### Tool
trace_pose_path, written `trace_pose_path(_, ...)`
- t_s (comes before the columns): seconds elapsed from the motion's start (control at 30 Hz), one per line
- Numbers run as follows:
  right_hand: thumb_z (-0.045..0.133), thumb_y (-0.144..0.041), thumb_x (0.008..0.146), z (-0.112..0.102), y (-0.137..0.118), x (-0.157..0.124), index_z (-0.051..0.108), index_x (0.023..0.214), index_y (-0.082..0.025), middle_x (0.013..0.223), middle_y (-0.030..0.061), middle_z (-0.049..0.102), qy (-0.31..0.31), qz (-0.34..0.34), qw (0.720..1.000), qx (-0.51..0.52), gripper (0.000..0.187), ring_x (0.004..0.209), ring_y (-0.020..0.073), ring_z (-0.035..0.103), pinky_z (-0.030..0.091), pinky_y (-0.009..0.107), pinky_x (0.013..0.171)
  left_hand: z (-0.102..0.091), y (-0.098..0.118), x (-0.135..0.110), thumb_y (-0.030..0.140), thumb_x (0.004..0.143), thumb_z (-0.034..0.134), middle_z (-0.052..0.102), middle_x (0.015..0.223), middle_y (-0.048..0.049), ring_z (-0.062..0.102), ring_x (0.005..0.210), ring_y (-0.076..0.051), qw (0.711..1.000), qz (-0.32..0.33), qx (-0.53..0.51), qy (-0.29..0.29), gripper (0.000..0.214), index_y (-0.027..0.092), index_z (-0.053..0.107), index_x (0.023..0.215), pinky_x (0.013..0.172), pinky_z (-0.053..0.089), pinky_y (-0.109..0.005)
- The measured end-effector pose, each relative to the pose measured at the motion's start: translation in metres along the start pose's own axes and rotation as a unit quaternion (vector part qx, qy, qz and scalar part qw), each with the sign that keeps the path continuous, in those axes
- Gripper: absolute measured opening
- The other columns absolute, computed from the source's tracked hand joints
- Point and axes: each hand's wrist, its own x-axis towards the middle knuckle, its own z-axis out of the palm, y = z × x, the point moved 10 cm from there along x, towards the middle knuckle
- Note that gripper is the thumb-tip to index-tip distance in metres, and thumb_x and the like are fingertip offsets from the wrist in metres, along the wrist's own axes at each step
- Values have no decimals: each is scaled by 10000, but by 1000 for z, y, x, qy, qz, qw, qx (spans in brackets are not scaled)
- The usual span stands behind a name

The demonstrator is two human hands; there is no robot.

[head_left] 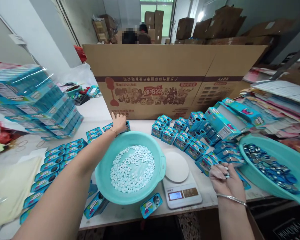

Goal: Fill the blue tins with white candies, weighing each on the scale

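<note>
My left hand [119,123] reaches past the far rim of a turquoise basin [100,180]. Its fingers curl down over a small blue candy box in the row behind, with their tips hidden. Loose white candies [132,168] cover much of the basin floor. To the right, my right hand [223,175], palm up, has its fingers closed on a few white candies [226,171]. A kitchen scale [182,193] with a white round plate reads 0.0 between the basin and this hand. One blue candy box [151,205] lies by the front edge.
Rows of blue boxes [50,163] lie at left, below stacked wrapped packs [35,100]. More boxes [168,135] stand behind the scale. A second basin [255,180] holds blue and silver pieces. A large carton [150,66] walls off the back, with people beyond.
</note>
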Motion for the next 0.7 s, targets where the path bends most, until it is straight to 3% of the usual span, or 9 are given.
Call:
trace_pose_path(0.1, 645, -233, 799, 5, 2, -5, 447, 713, -187, 486, -92, 400, -17, 8, 1000, 0, 220, 353, 37, 375, 362, 128, 334, -34, -6, -10, 323, 725, 599, 495, 1246, -233, 380, 1190, -384, 997, -37, -47, 48, 624, 64, 435, 1268, 1050, 114, -631)
trace_pose_path(0.17, 645, -242, 806, 6, 1, -9, 449, 710, -187, 488, -96, 389, -31, 9, 999, 0, 225, 356, 35, 370, 362, 128, 342, -58, 7, -33, 411, 774, 582, 497, 1264, -212, 376, 1210, -374, 994, -15, -91, 58, 627, 102, 421, 1296, 1049, 129, -638)
trace_pose_path(0.23, 638, -247, 819, 7, 2, -14, 454, 710, -187, 488, -98, 383, -40, 8, 999, 3, 222, 358, 34, 365, 358, 128, 344, -79, 42, -75, 482, 816, 542, 530, 1253, -163, 406, 1206, -338, 989, 66, -127, 47, 582, 159, 442, 1289, 1065, 118, -629)
trace_pose_path(0.33, 624, -258, 838, 8, 9, -20, 462, 708, -189, 483, -98, 376, -51, 18, 998, 10, 219, 360, 36, 363, 350, 129, 342, -92, 122, -174, 580, 809, 527, 563, 1235, -118, 414, 1237, -316, 959, 250, -132, 23, 624, 195, 456, 1295, 1092, 18, -632)
trace_pose_path(0.43, 606, -280, 857, 13, 21, -26, 464, 691, -189, 475, -98, 361, -60, 34, 997, 17, 237, 353, 35, 350, 331, 129, 333, -76, 183, -266, 620, 790, 526, 496, 1363, -140, 248, 1377, -327, 933, 344, -102, 22, 692, 176, 455, 1317, 1095, -124, -603)
trace_pose_path(0.5, 580, -289, 875, 15, 27, -31, 466, 684, -185, 472, -97, 358, -60, 43, 997, 24, 245, 347, 32, 335, 318, 128, 327, -56, 204, -298, 579, 816, 512, 397, 1451, -169, 129, 1427, -320, 936, 345, -59, 49, 687, 142, 437, 1341, 1092, -150, -597)
trace_pose_path(0.6, 557, -296, 889, 15, 30, -36, 471, 685, -184, 470, -96, 361, -66, 50, 996, 34, 248, 344, 30, 328, 315, 127, 328, -30, 213, -309, 484, 850, 499, 370, 1465, -197, -14, 1449, -294, 949, 301, 0, 95, 602, 94, 476, 1308, 1099, -148, -591)
trace_pose_path(0.7, 569, -299, 881, 11, 29, -38, 475, 687, -188, 470, -96, 370, -80, 51, 995, 34, 242, 348, 33, 339, 323, 130, 335, -21, 211, -305, 365, 877, 467, 412, 1440, -190, -41, 1452, -264, 953, 272, 21, 131, 440, 95, 551, 1214, 1105, -156, -570)
